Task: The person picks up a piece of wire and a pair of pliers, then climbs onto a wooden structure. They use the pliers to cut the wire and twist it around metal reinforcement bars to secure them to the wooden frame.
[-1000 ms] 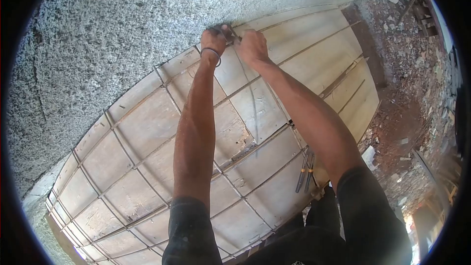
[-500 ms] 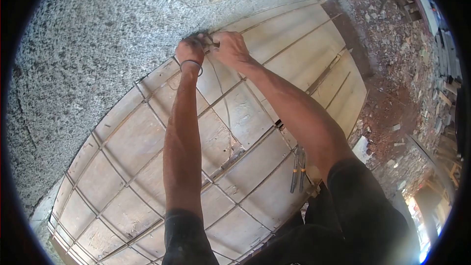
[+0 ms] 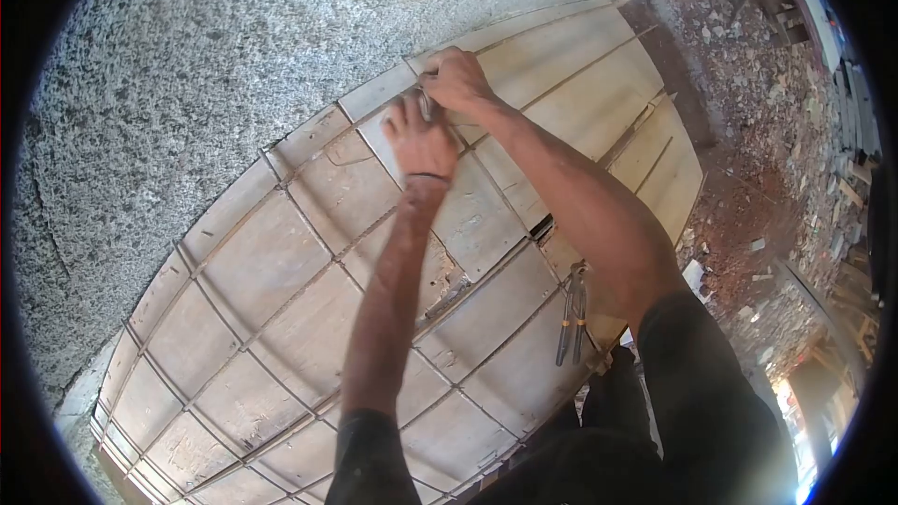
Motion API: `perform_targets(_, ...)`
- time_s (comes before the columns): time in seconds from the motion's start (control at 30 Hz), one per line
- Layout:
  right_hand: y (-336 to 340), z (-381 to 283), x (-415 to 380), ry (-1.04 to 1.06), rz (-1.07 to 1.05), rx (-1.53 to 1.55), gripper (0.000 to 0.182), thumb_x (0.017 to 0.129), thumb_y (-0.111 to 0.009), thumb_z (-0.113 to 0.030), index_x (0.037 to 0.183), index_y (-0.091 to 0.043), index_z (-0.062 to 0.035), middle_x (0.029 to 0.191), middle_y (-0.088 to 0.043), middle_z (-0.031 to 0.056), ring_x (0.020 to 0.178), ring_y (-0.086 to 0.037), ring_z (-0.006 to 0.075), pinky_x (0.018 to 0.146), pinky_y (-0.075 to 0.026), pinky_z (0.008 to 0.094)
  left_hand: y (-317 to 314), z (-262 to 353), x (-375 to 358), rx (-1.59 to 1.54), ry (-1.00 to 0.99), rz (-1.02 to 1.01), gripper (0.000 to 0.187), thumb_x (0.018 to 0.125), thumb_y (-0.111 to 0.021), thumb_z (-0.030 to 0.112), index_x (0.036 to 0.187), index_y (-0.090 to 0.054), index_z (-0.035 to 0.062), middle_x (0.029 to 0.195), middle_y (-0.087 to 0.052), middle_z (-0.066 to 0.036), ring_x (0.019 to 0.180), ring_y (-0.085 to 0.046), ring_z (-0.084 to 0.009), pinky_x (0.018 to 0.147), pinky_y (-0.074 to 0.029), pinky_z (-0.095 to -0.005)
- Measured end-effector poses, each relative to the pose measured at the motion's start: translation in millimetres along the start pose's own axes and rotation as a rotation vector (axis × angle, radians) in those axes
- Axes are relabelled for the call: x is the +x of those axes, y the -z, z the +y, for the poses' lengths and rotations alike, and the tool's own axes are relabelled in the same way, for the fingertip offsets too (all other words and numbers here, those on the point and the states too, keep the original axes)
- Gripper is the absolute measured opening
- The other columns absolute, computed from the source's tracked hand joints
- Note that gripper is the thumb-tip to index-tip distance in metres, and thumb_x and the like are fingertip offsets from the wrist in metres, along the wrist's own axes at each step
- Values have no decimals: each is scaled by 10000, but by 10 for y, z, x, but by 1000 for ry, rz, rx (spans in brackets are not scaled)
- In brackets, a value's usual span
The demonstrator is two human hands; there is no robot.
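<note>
My right hand (image 3: 456,78) is closed at the upper edge of the board panel (image 3: 482,210), its fingers curled round something I cannot make out. Just below and to its left is my left hand (image 3: 419,140), a dark band at the wrist, its fingers bent and smeared by motion. A small greyish piece shows between the two hands, too blurred to name. Thin steel bars (image 3: 309,220) cross the panel in a grid beneath my forearms. A pair of pincers (image 3: 572,313) with dark and yellow handles lies on the panel below my right forearm, untouched.
A rough grey concrete wall (image 3: 187,65) borders the panel's upper left edge. Rubble (image 3: 758,112) covers the ground at right, with stacked boards (image 3: 856,131) beyond. A dark gap (image 3: 541,227) opens in the panel near my right forearm.
My left hand has moved right and down, away from the panel's edge. My right hand has shifted slightly right and up. The pincers stay put.
</note>
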State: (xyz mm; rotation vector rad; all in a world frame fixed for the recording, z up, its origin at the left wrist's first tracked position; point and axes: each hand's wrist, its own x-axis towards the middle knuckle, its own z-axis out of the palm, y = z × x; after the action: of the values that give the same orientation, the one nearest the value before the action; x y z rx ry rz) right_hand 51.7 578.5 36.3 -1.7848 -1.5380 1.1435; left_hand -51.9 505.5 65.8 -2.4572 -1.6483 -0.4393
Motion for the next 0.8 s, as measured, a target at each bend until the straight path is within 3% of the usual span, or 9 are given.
perform_targets(0.1,80,-19,4,-49,-65,67,253,786,-697,-281,885,-713,-49,851,-695,144,819,-662,288,751,-511,361,-197,471,-200,-166,170,-198,131,762,-600,46,864,-674,10,1048,-615,-140,1026,-484,-350,847,-391,-466)
perform_targets(0.2,177,50,-6,-25,-160,107,268,774,-717,-284,896,-717,-45,888,-695,156,847,-665,287,758,-512,362,-212,665,-276,-311,372,-138,98,768,-610,14,840,-673,-7,1025,-649,-157,1014,-510,-362,874,-413,-443)
perform_targets(0.27,203,67,45,-49,-249,124,276,735,-761,-281,874,-719,-46,896,-697,161,851,-667,291,763,-511,367,-100,753,-272,-455,614,52,114,783,-607,-5,869,-682,-10,995,-672,-153,1027,-546,-378,904,-444,-423)
perform_targets(0.3,162,55,65,-42,-250,133,276,735,-761,-281,874,-719,-46,896,-697,161,851,-667,291,763,-511,367,-89,764,-298,-445,609,55,114,783,-607,-5,869,-682,-10,995,-672,-153,1027,-546,-378,904,-444,-423)
perform_targets(0.37,127,-11,97,-11,-285,-182,291,694,-800,-282,858,-719,-56,900,-699,158,863,-667,296,774,-511,371,-92,766,-310,-416,561,114,155,831,-638,96,934,-706,1,1016,-690,-137,989,-610,-329,888,-473,-404)
perform_targets(0.5,163,-83,2,31,-216,-163,310,668,-791,-271,846,-712,-30,927,-684,183,909,-666,346,823,-529,401,-77,663,-405,-420,567,62,165,819,-648,94,942,-712,5,1058,-684,-146,1043,-623,-323,880,-505,-397)
perform_targets(0.6,270,-99,-188,119,-163,-153,307,718,-751,-266,883,-675,-20,908,-661,195,904,-648,360,799,-520,426,-37,625,-441,-546,601,71,149,801,-668,88,925,-712,17,1063,-684,-149,1026,-640,-329,851,-531,-388)
perform_targets(0.67,511,-130,-470,178,-8,-101,254,785,-732,-253,933,-666,-57,871,-685,145,857,-655,323,771,-505,399,20,559,-411,-621,589,10,113,789,-683,79,887,-713,31,1051,-689,-142,1021,-648,-314,846,-538,-379)
perform_targets(0.8,1155,-60,-1742,356,258,-53,303,833,-716,-239,728,-531,-24,634,-552,127,571,-567,305,534,-459,382,74,466,-405,-598,411,-54,69,760,-689,54,825,-674,33,971,-671,-146,1035,-617,-368,824,-526,-427)
